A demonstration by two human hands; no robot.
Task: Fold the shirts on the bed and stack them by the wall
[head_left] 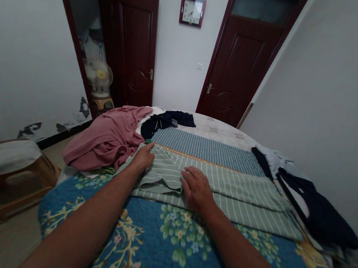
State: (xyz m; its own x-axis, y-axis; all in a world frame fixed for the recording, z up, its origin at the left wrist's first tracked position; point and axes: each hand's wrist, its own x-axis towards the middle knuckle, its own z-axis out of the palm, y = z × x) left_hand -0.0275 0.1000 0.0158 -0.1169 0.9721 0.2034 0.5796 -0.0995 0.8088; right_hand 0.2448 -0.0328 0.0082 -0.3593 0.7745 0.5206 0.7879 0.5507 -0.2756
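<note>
Pale green trousers with white stripes (241, 187) lie stretched sideways across a blue floral quilt (150, 245), their legs reaching to the right. My left hand (144, 158) rests at the upper left of the striped cloth, the index finger stretched out towards the cloth's far edge; the other fingers are partly hidden. Flat on the cloth near its middle, my right hand (196, 187) has its fingers spread. Between the two hands the fabric is folded over, with a wavy open edge facing me.
Pink cloth (108, 137) is heaped at the left, dark blue clothing (167, 121) beyond it. Folded dark and light garments (315, 206) lie at the right. Left of the bed stands a wooden stool (5, 163). A blue striped mat (210, 149) lies behind the trousers.
</note>
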